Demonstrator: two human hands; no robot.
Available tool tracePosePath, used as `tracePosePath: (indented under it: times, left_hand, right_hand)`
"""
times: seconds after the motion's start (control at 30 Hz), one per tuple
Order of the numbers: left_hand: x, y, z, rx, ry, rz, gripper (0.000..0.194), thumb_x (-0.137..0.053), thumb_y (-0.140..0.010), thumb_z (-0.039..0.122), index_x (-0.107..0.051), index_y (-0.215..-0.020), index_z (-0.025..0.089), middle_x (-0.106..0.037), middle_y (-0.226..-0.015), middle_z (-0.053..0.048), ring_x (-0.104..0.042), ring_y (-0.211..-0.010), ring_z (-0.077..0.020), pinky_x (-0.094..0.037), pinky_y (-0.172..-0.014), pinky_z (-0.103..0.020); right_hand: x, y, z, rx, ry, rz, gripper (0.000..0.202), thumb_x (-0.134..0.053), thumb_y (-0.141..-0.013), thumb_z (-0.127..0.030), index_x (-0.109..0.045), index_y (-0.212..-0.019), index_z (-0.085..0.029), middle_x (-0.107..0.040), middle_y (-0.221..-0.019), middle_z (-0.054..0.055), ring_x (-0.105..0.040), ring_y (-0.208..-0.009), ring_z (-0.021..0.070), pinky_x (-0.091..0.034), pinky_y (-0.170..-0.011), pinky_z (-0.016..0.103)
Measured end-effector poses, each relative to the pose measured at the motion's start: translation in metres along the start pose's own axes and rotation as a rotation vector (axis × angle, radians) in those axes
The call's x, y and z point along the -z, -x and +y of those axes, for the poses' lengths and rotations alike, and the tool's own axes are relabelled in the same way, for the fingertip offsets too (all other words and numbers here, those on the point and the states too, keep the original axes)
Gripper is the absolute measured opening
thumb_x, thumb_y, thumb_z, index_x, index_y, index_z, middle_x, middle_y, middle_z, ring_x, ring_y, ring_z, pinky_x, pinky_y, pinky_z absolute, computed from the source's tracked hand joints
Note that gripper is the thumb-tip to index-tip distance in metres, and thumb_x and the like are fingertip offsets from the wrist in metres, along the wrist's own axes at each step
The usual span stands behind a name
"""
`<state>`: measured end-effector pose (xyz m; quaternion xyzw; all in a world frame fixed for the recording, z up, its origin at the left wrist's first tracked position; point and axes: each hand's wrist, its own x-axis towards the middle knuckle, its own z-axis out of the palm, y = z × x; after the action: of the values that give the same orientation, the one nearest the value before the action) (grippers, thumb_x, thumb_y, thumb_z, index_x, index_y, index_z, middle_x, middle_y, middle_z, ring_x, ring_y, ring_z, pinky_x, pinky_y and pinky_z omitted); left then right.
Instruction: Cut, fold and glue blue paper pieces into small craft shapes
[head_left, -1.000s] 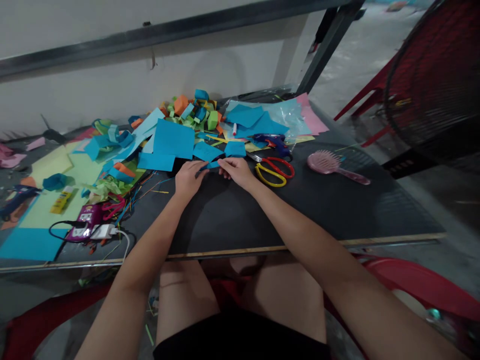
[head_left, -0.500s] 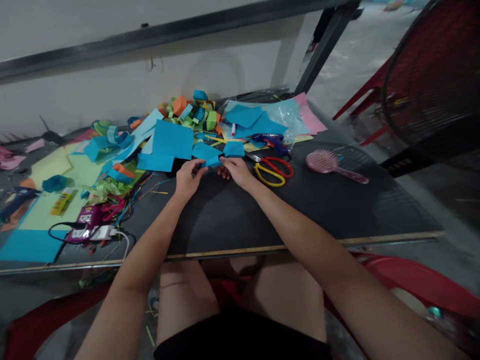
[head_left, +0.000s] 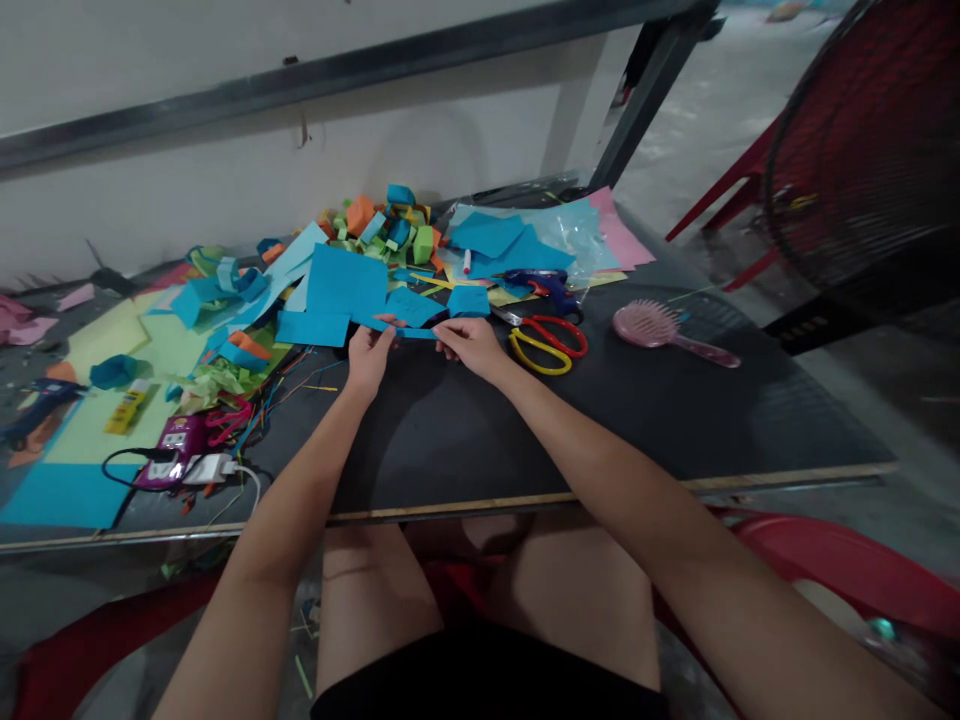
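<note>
Between my two hands a narrow blue paper strip [head_left: 416, 333] is held flat, just above the dark tabletop. My left hand [head_left: 370, 350] pinches its left end, and my right hand [head_left: 466, 345] grips the right end with curled fingers. Just behind the strip lie a blue paper piece [head_left: 411, 307] and a small blue folded paper [head_left: 469, 300]. A large blue sheet [head_left: 346, 281] rests behind my left hand. Scissors with red and yellow handles [head_left: 541, 362] lie right of my right hand.
A heap of folded paper pieces [head_left: 382, 225] stands against the wall. At right are a glue gun [head_left: 551, 288] and a pink hairbrush [head_left: 649, 325]. At left sit a purple power strip [head_left: 174, 448] with cables and a yellow box [head_left: 126, 408]. A fan [head_left: 870, 150] stands beyond the table's right.
The blue paper has turned from showing a broad face to a thin, nearly edge-on strip. My hands have shifted slightly, with their fingers at its ends.
</note>
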<state>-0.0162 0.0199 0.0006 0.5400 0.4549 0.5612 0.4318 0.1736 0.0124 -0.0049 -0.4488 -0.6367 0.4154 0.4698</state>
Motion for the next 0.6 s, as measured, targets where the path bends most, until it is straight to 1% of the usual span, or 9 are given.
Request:
tracePosePath:
  times: [0.1,0.23,0.27,0.33,0.43,0.53,0.6]
  left_hand:
    - [-0.0009,0.0002,0.0004,0.083,0.094,-0.042,0.037,-0.071,-0.074,0.046,-0.065,-0.096,0.017,-0.071,-0.086,-0.007,-0.063,-0.068,-0.0122,-0.051,-0.066,-0.027]
    - [-0.0013,0.0026,0.0049,0.118,0.143,-0.015,0.042,-0.068,-0.075,0.054,-0.069,-0.094,0.016,-0.067,-0.072,-0.004,-0.063,-0.066,-0.0135,-0.049,-0.059,-0.025]
    - [-0.0014,0.003,0.0061,0.12,0.138,-0.002,0.043,-0.066,-0.076,0.056,-0.069,-0.093,0.016,-0.068,-0.073,-0.005,-0.064,-0.068,-0.0141,-0.048,-0.058,-0.024]
    - [-0.0017,0.0035,0.0079,0.106,0.118,0.025,0.045,-0.065,-0.076,0.059,-0.07,-0.087,0.016,-0.07,-0.084,-0.008,-0.064,-0.071,-0.0145,-0.047,-0.055,-0.024]
    - [-0.0021,0.0025,0.0074,0.065,0.089,0.074,0.044,-0.066,-0.074,0.06,-0.067,-0.074,0.016,-0.071,-0.101,-0.009,-0.06,-0.069,-0.0113,-0.043,-0.051,-0.023]
    - [-0.0009,0.0007,0.0047,0.03,0.043,0.119,0.046,-0.065,-0.075,0.06,-0.058,-0.061,0.016,-0.071,-0.102,-0.008,-0.052,-0.058,-0.007,-0.039,-0.047,-0.023]
    - [0.0007,0.0004,0.0035,-0.025,-0.027,0.115,0.051,-0.064,-0.076,0.06,-0.051,-0.054,0.017,-0.072,-0.098,-0.007,-0.054,-0.059,-0.0078,-0.04,-0.049,-0.023]
  right_hand:
    - [-0.001,-0.0004,0.0008,0.009,-0.02,0.018,0.04,-0.057,-0.083,-0.052,-0.066,-0.066,-0.018,-0.058,-0.055,0.001,-0.051,-0.047,0.0104,-0.037,-0.047,0.023]
    - [-0.0013,-0.0007,-0.0001,0.015,-0.049,0.062,0.038,-0.057,-0.083,-0.052,-0.068,-0.07,-0.017,-0.063,-0.062,0.002,-0.05,-0.047,0.0092,-0.037,-0.047,0.023]
    - [-0.0011,-0.0007,-0.0003,0.009,-0.046,0.076,0.039,-0.057,-0.082,-0.052,-0.068,-0.071,-0.017,-0.064,-0.063,0.003,-0.05,-0.047,0.0091,-0.037,-0.046,0.023]
    - [-0.0007,-0.0009,-0.0001,-0.005,-0.033,0.102,0.04,-0.057,-0.082,-0.053,-0.069,-0.071,-0.016,-0.065,-0.064,0.003,-0.05,-0.047,0.009,-0.038,-0.046,0.022]
    - [-0.0005,-0.0014,0.0023,-0.014,-0.023,0.113,0.042,-0.058,-0.081,-0.055,-0.071,-0.074,-0.016,-0.067,-0.066,0.004,-0.051,-0.048,0.0093,-0.04,-0.046,0.022]
    - [-0.0009,-0.0015,0.005,-0.008,-0.053,0.097,0.041,-0.059,-0.081,-0.053,-0.075,-0.09,-0.016,-0.07,-0.071,0.005,-0.053,-0.049,0.0101,-0.042,-0.048,0.023]
    - [-0.0011,-0.0009,0.0049,0.001,-0.063,0.087,0.042,-0.061,-0.08,-0.051,-0.075,-0.1,-0.017,-0.072,-0.076,0.005,-0.055,-0.051,0.0113,-0.043,-0.049,0.025]
